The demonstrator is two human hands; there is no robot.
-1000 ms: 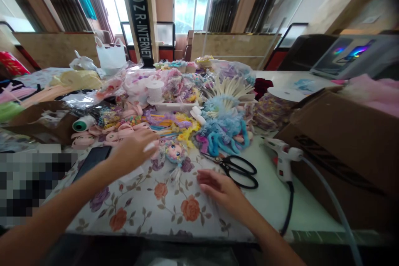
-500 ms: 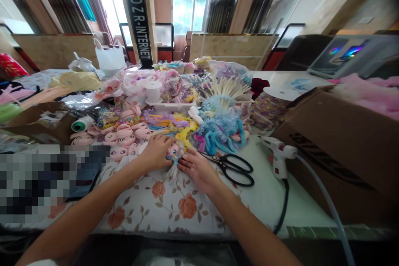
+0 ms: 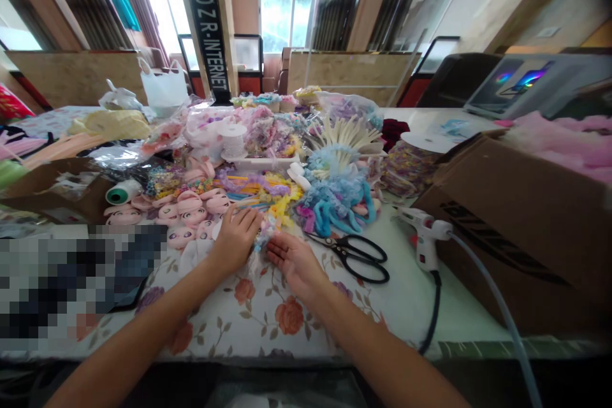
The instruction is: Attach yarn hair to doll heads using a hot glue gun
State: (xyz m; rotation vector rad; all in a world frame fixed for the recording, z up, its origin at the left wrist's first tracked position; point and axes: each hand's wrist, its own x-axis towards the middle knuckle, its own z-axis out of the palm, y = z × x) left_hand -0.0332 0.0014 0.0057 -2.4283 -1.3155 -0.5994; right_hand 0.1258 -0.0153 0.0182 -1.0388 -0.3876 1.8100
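Doll, partly hidden, seems held between left hand and right hand

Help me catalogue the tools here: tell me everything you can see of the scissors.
The scissors have two large black handle loops, spread apart, and dark, metallic-looking blades. They lie flat on the table, right of the right hand, blades angled away and leftward, the white glue gun off to their right. No hand touches them; blade gap unclear.
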